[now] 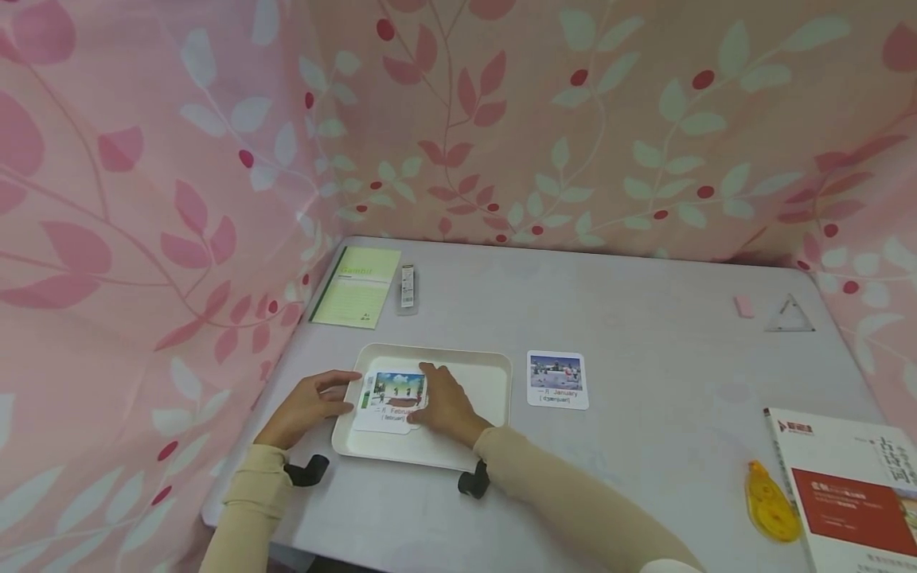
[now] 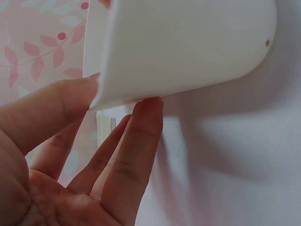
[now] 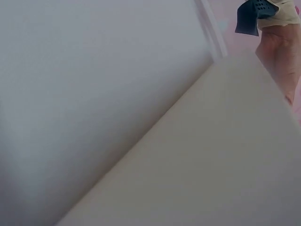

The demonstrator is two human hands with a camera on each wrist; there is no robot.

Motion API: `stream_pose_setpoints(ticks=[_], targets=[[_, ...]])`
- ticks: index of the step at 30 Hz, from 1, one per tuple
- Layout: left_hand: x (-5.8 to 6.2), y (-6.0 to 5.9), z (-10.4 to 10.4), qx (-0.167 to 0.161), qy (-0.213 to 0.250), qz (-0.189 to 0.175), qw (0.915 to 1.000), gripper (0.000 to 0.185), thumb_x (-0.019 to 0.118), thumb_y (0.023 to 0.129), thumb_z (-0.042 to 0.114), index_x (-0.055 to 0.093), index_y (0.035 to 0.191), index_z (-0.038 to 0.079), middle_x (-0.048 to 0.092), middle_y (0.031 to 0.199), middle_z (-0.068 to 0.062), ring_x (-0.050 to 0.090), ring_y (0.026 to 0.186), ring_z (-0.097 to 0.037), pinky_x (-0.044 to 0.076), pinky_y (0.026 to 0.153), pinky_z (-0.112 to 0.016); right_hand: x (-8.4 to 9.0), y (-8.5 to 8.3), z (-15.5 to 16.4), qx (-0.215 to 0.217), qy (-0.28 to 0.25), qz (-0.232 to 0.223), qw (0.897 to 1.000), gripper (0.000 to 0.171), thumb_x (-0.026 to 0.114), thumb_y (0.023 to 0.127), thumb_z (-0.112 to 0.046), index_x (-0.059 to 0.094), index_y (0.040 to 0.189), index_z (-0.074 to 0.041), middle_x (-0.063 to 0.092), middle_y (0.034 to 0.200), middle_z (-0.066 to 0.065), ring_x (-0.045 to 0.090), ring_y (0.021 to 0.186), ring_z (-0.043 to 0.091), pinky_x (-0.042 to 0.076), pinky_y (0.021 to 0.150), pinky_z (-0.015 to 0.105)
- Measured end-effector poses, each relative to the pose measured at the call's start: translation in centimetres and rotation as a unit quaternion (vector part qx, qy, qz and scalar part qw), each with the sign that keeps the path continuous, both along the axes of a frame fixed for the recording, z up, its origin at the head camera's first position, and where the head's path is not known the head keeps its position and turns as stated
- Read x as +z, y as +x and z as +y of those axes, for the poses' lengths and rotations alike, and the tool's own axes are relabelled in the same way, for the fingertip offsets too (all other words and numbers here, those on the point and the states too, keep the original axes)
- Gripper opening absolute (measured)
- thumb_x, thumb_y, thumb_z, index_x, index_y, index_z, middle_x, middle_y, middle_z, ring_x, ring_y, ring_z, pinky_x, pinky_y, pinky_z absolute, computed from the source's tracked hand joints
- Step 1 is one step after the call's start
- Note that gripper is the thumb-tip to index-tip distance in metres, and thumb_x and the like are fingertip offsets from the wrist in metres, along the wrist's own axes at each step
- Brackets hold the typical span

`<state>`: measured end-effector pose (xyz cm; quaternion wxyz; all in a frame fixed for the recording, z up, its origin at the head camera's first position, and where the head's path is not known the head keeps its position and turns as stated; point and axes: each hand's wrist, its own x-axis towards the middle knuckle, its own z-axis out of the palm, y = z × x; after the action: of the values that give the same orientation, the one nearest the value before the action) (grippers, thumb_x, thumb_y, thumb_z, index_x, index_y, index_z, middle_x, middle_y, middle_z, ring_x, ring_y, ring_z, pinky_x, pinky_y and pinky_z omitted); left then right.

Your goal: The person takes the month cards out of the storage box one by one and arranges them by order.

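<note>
A white tray (image 1: 494,374) sits near the table's front left and holds a small stack of picture cards. The top one is a February card (image 1: 392,395). My right hand (image 1: 446,407) lies over the stack's right side, thumb at the card's top edge and fingers curled at its lower edge. My left hand (image 1: 308,406) touches the tray's left rim with straight fingers. In the left wrist view my thumb (image 2: 51,110) and fingertips (image 2: 148,110) meet the tray's outer wall (image 2: 188,47). A January card (image 1: 557,380) lies flat on the table just right of the tray.
A green notebook (image 1: 356,286) and a small white stick (image 1: 407,287) lie at the back left. A pink eraser (image 1: 744,306) and clear triangle ruler (image 1: 789,315) are at the back right. Yellow correction tape (image 1: 771,501) and a book (image 1: 852,485) sit at the front right. Pink leaf-patterned cloth surrounds the table.
</note>
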<state>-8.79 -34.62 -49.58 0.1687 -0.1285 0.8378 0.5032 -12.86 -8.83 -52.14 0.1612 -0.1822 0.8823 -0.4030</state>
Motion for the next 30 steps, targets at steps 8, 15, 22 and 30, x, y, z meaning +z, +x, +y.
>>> stream_pose_setpoints(ticks=[8,15,22,30], targets=[[0.1,0.1,0.0,0.003,-0.003,-0.001,1.0,0.053,0.075,0.09,0.003,0.061,0.141,0.006,0.058,0.143,-0.022,0.056,0.132,-0.041,0.052,0.101,-0.048,0.0,0.2,0.8,-0.017,-0.026,0.021,0.999,0.09,0.087,0.081,-0.009,0.035,0.155,-0.007,0.051,0.128,0.016,0.061,0.092,0.027,0.053,0.078,0.037],[0.1,0.2,0.1,0.003,0.009,0.001,1.0,0.054,0.074,0.089,0.003,0.06,0.142,0.006,0.059,0.141,-0.022,0.058,0.129,-0.039,0.055,0.096,-0.045,0.1,0.2,1.4,-0.02,-0.054,0.016,0.998,0.091,0.084,0.084,-0.005,0.033,0.159,-0.004,0.067,0.128,0.017,0.062,0.121,0.033,0.046,0.106,0.05],[0.0,0.2,0.1,0.001,0.003,-0.001,1.0,0.054,0.074,0.091,0.004,0.06,0.142,0.006,0.055,0.145,-0.022,0.055,0.133,-0.04,0.053,0.099,-0.046,1.6,-0.3,2.5,-0.029,-0.076,-0.012,0.997,0.09,0.086,0.083,-0.008,0.037,0.157,-0.002,0.069,0.108,0.011,0.064,0.084,0.019,0.054,0.081,0.034],[-0.1,0.2,0.1,0.0,0.001,0.003,1.0,0.054,0.073,0.091,0.004,0.059,0.143,0.004,0.054,0.147,-0.023,0.054,0.133,-0.041,0.054,0.098,-0.044,5.2,-2.5,8.6,-0.06,-0.106,-0.033,0.992,0.093,0.088,0.082,-0.01,0.036,0.16,-0.009,0.066,0.111,0.011,0.061,0.081,0.017,0.05,0.065,0.028]])
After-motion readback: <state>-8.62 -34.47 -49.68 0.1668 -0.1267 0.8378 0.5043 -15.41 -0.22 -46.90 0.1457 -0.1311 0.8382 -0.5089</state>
